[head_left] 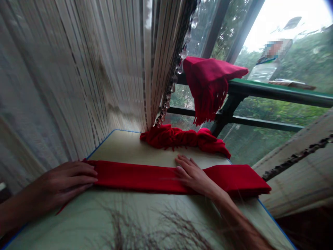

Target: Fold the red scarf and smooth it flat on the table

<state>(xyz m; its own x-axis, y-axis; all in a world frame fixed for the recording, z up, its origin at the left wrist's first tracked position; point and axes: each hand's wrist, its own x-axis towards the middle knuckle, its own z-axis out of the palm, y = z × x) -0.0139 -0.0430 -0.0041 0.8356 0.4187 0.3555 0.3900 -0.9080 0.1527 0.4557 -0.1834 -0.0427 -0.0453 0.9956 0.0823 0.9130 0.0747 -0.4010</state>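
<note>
A long folded red cloth (140, 177) lies in a flat band across the pale table top (125, 146). My left hand (66, 180) rests flat on its left end, with the fingers together and not gripping. My right hand (194, 175) lies spread on the band right of the middle, holding nothing. Behind the band, a twisted, bunched red scarf (179, 137) sits along the table's far edge. A red fringed scarf (208, 83) hangs over a green railing (281, 92), beyond my reach of touch.
A sheer striped curtain (78, 86) with a beaded trim (179, 66) hangs along the left and back. A weathered shutter panel (296, 163) stands at the right. The table has a blue edge. Trees show through the window behind the railing.
</note>
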